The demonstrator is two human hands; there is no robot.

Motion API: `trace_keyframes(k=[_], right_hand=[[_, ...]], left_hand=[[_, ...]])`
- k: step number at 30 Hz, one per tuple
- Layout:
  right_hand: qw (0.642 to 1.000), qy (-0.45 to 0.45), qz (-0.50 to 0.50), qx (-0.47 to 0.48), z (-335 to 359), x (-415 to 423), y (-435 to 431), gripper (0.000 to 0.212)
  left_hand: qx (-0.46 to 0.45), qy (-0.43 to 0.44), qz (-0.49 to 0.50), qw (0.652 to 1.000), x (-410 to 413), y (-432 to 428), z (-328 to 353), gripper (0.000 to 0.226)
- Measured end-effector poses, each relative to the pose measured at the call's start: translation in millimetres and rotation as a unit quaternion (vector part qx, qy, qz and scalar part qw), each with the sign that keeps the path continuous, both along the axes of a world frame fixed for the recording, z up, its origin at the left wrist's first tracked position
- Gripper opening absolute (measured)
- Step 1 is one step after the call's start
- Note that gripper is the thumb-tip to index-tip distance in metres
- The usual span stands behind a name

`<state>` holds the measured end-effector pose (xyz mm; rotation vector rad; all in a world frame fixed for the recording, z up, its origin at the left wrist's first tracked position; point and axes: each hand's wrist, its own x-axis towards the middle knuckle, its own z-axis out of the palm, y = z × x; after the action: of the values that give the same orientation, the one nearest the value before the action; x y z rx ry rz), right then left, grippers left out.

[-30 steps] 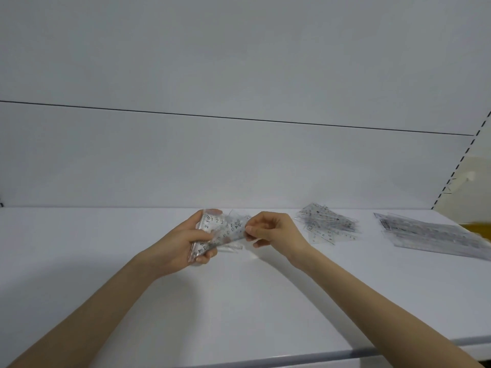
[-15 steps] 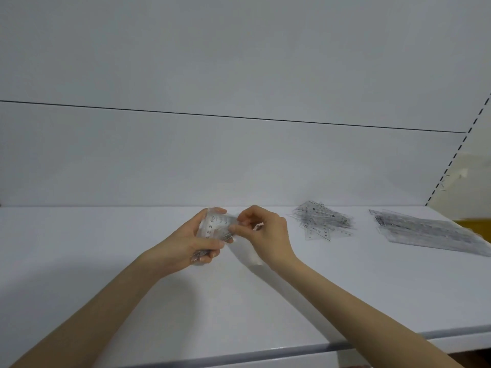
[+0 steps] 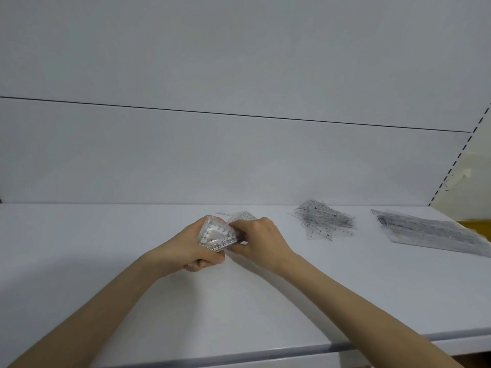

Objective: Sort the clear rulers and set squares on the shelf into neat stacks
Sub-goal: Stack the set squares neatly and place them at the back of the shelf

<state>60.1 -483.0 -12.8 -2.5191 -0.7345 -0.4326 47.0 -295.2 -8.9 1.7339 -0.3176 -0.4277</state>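
Observation:
My left hand (image 3: 191, 248) grips a small bundle of clear set squares (image 3: 219, 235) just above the white shelf (image 3: 106, 248), near its middle. My right hand (image 3: 261, 239) holds the bundle's right end, fingers curled round it. Behind the hands a few more clear pieces (image 3: 243, 215) lie flat on the shelf. To the right lies a loose heap of clear set squares (image 3: 322, 221). Further right a stack of long clear rulers (image 3: 430, 232) reaches the frame's edge.
The shelf's back panel (image 3: 239, 160) rises straight behind the work area. Its front lip (image 3: 265, 354) runs along the bottom. A slotted upright (image 3: 462, 152) stands at the right, with something yellow (image 3: 475, 225) beyond the rulers.
My right hand has moved left, closing in on the bundle until both hands meet around it. The set squares, fanned out a second ago, are now pressed together.

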Motion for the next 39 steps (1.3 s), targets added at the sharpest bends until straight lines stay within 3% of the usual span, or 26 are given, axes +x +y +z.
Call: trace_keyframes(k=[4, 7, 10, 12, 14, 17, 20, 25, 27, 30, 34, 39], right_hand=[[1.000, 0.012, 0.001, -0.020, -1, -1, -1, 0.057], [0.997, 0.078, -0.005, -0.023, 8, 12, -16, 0.058], [0.983, 0.113, -0.056, 0.135, 14, 40, -42, 0.033], [0.987, 0.101, -0.107, 0.072, 8, 57, -52, 0.029], [0.982, 0.144, -0.125, 0.001, -2, 67, -53, 0.038], [0.977, 0.167, -0.129, -0.027, -13, 75, -47, 0.035], [0.976, 0.165, -0.140, 0.036, -17, 84, -44, 0.044], [0.964, 0.174, -0.141, 0.145, -10, 84, -50, 0.011], [0.957, 0.181, -0.131, 0.187, -8, 83, -55, 0.011], [0.950, 0.195, -0.122, 0.211, -8, 84, -62, 0.018], [0.943, 0.206, -0.125, 0.229, -10, 84, -69, 0.011], [0.934, 0.213, -0.119, 0.263, -9, 82, -74, 0.009]], left_hand=[[0.010, 0.019, 0.002, 1.000, 1, 1, 1, 0.041], [0.000, 0.035, 0.021, 0.999, 2, 2, 1, 0.035], [-0.018, 0.038, 0.050, 0.998, 4, 7, 1, 0.031], [-0.024, 0.037, 0.066, 0.997, 7, 13, 1, 0.034], [-0.028, 0.043, 0.079, 0.996, 10, 18, 0, 0.041], [-0.050, 0.046, 0.087, 0.994, 14, 21, -3, 0.050], [-0.063, 0.036, 0.082, 0.994, 16, 23, -4, 0.055], [-0.072, 0.028, 0.087, 0.993, 19, 26, -6, 0.051], [-0.082, 0.034, 0.102, 0.991, 21, 26, -7, 0.046], [-0.091, 0.044, 0.125, 0.987, 22, 26, -9, 0.049], [-0.101, 0.049, 0.150, 0.982, 24, 29, -9, 0.065], [-0.104, 0.053, 0.157, 0.981, 24, 28, -8, 0.048]])
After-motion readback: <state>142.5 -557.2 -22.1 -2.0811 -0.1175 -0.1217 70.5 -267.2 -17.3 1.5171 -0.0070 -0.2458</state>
